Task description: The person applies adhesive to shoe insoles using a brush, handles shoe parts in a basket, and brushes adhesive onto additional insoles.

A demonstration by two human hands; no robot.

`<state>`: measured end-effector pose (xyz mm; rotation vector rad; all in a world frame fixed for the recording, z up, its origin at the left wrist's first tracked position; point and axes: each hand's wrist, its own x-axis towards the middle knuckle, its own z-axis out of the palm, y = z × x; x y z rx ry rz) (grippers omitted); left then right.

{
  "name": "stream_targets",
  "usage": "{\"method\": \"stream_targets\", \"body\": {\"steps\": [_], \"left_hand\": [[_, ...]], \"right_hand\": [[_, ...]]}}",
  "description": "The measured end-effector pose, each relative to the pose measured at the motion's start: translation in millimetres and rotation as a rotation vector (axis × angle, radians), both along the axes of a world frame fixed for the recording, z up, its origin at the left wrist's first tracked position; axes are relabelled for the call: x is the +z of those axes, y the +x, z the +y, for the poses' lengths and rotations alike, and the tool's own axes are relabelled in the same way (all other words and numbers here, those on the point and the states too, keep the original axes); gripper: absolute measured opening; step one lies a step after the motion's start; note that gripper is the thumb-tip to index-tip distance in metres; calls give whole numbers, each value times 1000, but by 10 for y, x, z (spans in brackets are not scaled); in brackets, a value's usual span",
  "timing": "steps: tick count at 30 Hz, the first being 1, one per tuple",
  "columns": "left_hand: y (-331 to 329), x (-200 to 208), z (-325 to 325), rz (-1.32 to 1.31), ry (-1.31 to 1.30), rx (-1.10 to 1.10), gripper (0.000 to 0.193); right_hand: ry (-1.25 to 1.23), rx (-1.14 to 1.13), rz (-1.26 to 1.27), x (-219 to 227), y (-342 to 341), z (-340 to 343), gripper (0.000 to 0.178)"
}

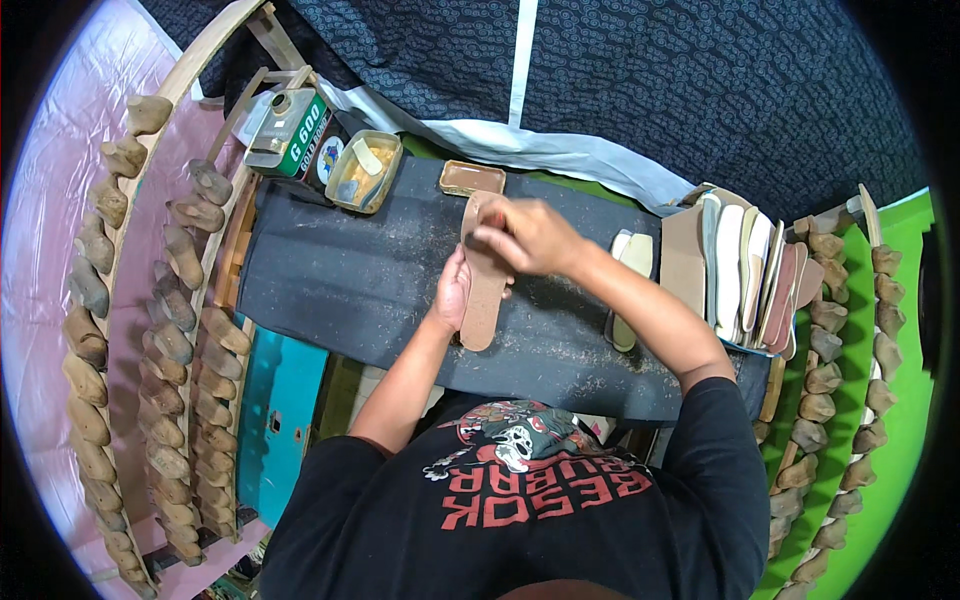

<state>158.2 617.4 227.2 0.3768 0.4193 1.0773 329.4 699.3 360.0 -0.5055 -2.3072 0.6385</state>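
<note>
A tan, sole-shaped insole (484,312) is held upright lengthwise above the dark-covered table. My left hand (453,292) grips it from below and along its left edge, fingertips showing at the right edge. Across its upper part lies my right hand (535,238), fingers curled closed. Something small and dark shows by the right thumb, too little of it to name. Just beyond the insole's far end sits a shallow tray (473,178) with brown contents.
An open container (364,172) with yellowish paste and a spreader stands beside a green metal can (290,133). Pale insoles (632,285) lie right of my hands, near a box of upright soles (745,270). Racks of wooden shoe lasts (88,350) line both sides. Crumbs dot the table cover (330,270).
</note>
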Motion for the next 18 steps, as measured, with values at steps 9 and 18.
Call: {"method": "stream_targets", "body": {"steps": [9, 18], "left_hand": [[-102, -117, -112, -7, -46, 76, 62], [-405, -223, -174, -44, -104, 155, 62]], "right_hand": [[89, -6, -8, -189, -221, 78, 19], [-129, -76, 5, -362, -226, 151, 22]]}}
